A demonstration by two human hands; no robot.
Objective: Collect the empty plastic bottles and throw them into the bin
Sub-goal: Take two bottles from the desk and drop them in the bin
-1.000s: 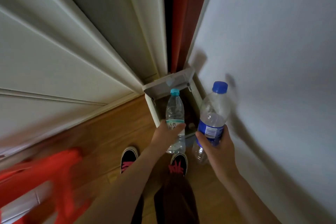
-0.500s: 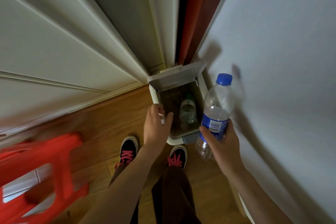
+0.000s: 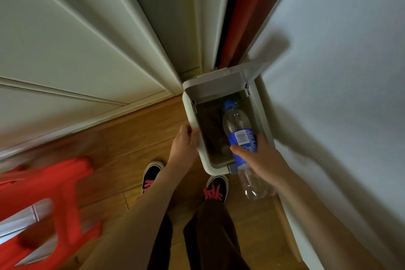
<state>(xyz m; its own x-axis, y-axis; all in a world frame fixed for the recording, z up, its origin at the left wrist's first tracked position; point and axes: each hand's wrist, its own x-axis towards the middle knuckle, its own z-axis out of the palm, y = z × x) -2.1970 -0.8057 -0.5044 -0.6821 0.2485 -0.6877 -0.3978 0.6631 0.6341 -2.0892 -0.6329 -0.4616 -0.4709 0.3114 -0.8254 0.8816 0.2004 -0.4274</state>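
Now that our left grip (image 3: 185,142), emptied, clutches the bin (image 3: 266,120) rim, our right grip (image 3: 260,158) tips its clasped blue-labelled bottle (image 3: 237,125) inside next.

The left hand (image 3: 185,144) and right hand (image 3: 260,158) were bare, as were both forearms running back from the fingers. Below the fingers, dark brown trousers (image 3: 210,237) covered both legs. The shoes (image 3: 152,176) were black, with white rubber edging and bright pink laces.
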